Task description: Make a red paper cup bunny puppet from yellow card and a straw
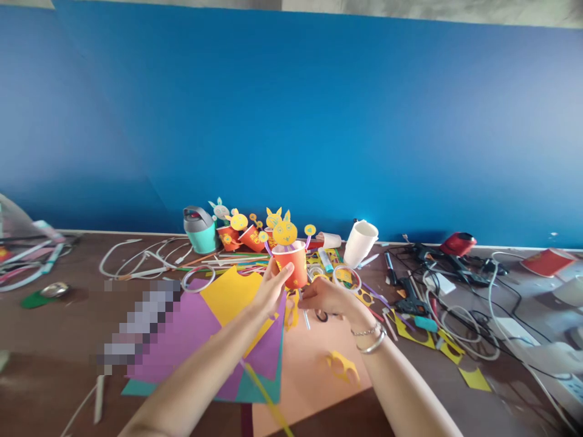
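Observation:
My left hand (275, 285) is wrapped round a red paper cup (291, 262), held upright over the table. From the cup rises a yellow paper cat face (286, 232), with purple arms that end in round yellow paws (310, 230). Just below and right of the cup, my right hand (324, 296) has its fingers closed in a pinch; whatever is between them is too small to make out. A thin white strip (306, 319) shows under those fingers. Beneath both hands lie yellow paper (230, 294), purple paper (182, 340) and peach paper (305, 376).
Similar cup figures (250, 238) stand behind, beside a teal pot (203, 238). A stack of white cups (361, 241) is at the back. Tape rolls (347, 278), a glue gun (410, 300), cables (460, 328) and paper scraps (341, 367) lie to the right. A blue wall (291, 121) closes the back.

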### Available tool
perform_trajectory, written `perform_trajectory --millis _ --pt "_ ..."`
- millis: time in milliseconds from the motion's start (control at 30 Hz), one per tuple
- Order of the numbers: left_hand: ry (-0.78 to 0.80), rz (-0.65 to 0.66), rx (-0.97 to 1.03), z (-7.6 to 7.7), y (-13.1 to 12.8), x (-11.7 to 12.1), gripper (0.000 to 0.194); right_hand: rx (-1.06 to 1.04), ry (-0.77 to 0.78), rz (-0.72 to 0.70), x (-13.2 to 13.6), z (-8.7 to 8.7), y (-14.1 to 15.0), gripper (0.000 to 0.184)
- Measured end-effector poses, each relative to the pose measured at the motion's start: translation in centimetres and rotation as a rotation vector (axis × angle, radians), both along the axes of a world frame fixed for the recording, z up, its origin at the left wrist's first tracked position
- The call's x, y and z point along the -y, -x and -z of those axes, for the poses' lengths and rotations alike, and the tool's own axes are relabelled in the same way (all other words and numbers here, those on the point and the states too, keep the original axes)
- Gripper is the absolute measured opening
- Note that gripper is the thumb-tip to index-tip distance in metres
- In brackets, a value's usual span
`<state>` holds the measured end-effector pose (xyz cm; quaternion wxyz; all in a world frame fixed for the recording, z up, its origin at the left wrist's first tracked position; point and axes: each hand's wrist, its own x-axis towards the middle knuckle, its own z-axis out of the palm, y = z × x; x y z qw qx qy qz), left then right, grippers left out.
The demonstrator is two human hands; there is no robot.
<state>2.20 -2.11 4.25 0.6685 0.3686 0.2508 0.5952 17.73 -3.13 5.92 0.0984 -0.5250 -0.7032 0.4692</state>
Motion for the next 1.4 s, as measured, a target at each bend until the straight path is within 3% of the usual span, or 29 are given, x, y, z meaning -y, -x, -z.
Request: perform_trajectory --millis 200,400,567,767,967,1167,1333,1400 --pt "0.011 0.058 -0.018 0.4 -0.1 -0.1 0.058 -0.088 -0.072 0.113 -0.1 0.4 0.3 0.03" --pt "-0.027 0.012 -0.04 0.8 0.3 -0.4 0.052 -0.069 0.002 0.009 -0.1 1.2 0.4 0.034" --pt "0.017 0.041 -0.067 0.8 0.2 -0.4 0.046 -0.092 -0.078 0.13 -0.1 0.6 1.0 0.03" --pt "-0.001 0.003 -0.062 0.1 0.1 -0.2 0.047 -0.075 0.014 0.013 0.1 0.8 0.9 0.026" --pt "0.035 0.026 -0.067 -0.1 0.0 0.0 0.05 -0.092 -0.091 0.165 0.4 0.2 1.4 0.023" --pt "0.037 -0.019 -0.064 -0.5 0.1 -0.1 0.045 -0.013 -0.005 0.03 0.5 0.5 1.1 0.024" --pt "0.089 0.011 -0.063 -0.9 -0.1 0.2 0.046 -0.074 -0.178 0.117 0.3 0.5 1.4 0.026" --pt "0.087 0.006 -0.061 -0.9 0.0 0.2 0.048 -0.037 -0.168 0.107 0.3 0.5 1.5 0.026"
